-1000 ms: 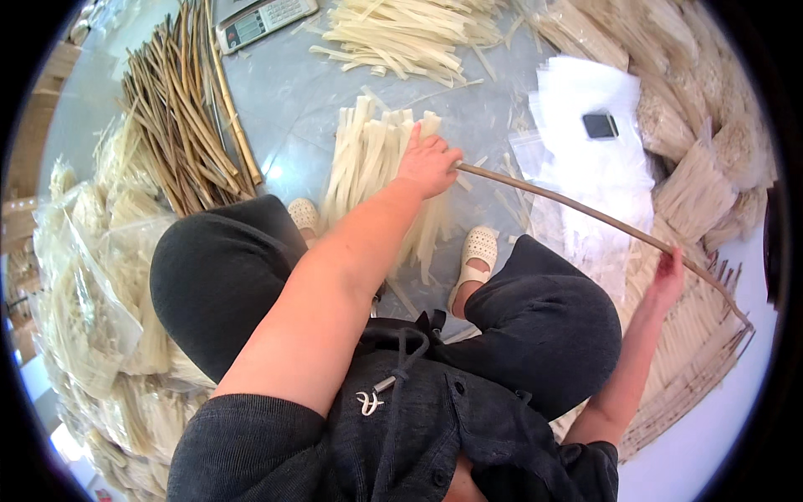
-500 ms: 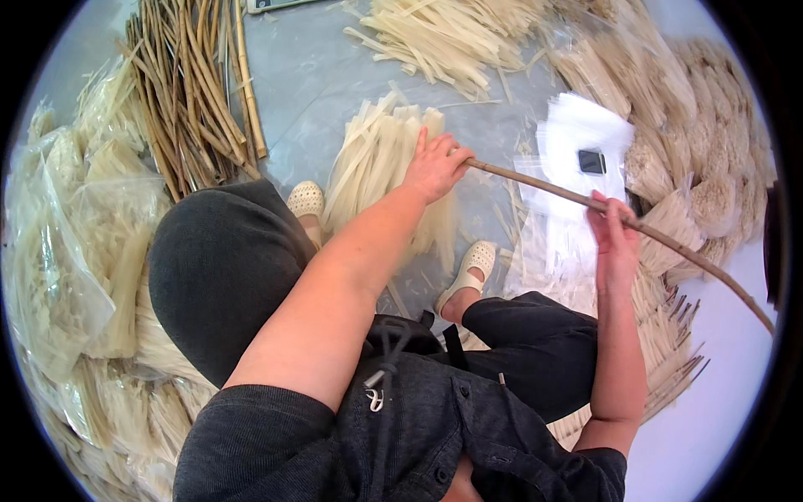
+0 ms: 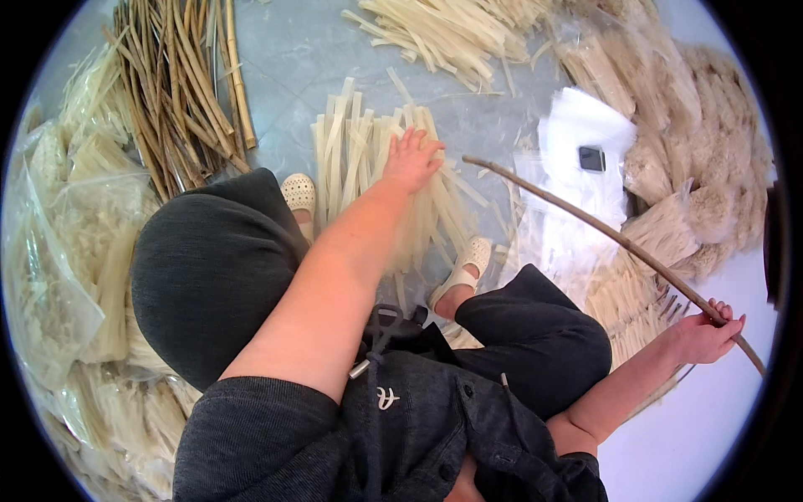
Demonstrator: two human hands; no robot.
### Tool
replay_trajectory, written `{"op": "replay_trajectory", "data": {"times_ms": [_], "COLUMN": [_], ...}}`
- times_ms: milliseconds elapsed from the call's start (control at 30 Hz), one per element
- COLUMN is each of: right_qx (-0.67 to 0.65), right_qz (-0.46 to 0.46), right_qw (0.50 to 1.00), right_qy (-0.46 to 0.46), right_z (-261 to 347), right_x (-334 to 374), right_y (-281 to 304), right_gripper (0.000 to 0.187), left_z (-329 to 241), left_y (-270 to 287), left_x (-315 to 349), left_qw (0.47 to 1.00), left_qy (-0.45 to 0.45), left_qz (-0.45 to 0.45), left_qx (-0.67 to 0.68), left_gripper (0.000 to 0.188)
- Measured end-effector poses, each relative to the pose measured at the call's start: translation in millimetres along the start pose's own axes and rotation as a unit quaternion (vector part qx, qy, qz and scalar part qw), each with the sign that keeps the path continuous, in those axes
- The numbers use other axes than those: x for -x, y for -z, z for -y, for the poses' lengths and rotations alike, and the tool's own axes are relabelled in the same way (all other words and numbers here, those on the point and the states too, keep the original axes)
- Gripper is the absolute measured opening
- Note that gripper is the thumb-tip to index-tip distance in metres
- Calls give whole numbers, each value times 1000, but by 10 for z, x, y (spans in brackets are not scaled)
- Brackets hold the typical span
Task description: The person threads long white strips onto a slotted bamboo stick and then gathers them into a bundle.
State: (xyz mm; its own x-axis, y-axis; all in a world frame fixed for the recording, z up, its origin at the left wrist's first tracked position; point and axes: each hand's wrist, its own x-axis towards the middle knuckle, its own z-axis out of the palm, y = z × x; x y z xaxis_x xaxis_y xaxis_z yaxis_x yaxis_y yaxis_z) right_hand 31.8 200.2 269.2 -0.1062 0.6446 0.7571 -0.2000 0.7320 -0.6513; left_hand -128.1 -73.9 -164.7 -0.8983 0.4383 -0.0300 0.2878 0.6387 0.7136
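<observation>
A long, thin brown stick [image 3: 598, 224] slants across my right side, its tip free near the middle. My right hand [image 3: 709, 332] is closed round it toward its lower right end. Over a heap of pale, flat translucent strips [image 3: 351, 155] on the floor, my left hand [image 3: 411, 161] has its fingers spread and nothing in them. It is apart from the stick's tip. Whether its fingertips touch the strips I cannot tell.
Bundled brown sticks [image 3: 180, 92] lie at the far left. Bagged strips [image 3: 71, 226] fill the left side. More loose strips [image 3: 456, 33] lie ahead. White plastic sheets [image 3: 577, 125] carry a small dark square device [image 3: 591, 159]. Beige bundles [image 3: 694, 167] pile up at the right.
My left hand has let go of the stick's end and moved slightly left over the strips. My right hand has shifted outward, down and right along the stick.
</observation>
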Motion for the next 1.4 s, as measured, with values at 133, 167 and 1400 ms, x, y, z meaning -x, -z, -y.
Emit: {"op": "replay_trajectory", "data": {"times_ms": [133, 167, 1400], "right_qx": [30, 21, -83], "right_qz": [53, 74, 416], "right_qw": [998, 997, 895], "right_qy": [-14, -8, -142], "right_z": [114, 123, 8], "right_x": [502, 514, 1197], "right_y": [-369, -386, -676], "right_gripper": [24, 24, 24], "left_z": [-70, -10, 1354], "left_y": [61, 66, 644], "left_x": [78, 111, 357], "left_qw": [989, 991, 861], "left_qy": [-86, -20, 442], "left_qz": [-119, -117, -47], "left_qx": [26, 55, 246], "left_gripper": [28, 26, 23]}}
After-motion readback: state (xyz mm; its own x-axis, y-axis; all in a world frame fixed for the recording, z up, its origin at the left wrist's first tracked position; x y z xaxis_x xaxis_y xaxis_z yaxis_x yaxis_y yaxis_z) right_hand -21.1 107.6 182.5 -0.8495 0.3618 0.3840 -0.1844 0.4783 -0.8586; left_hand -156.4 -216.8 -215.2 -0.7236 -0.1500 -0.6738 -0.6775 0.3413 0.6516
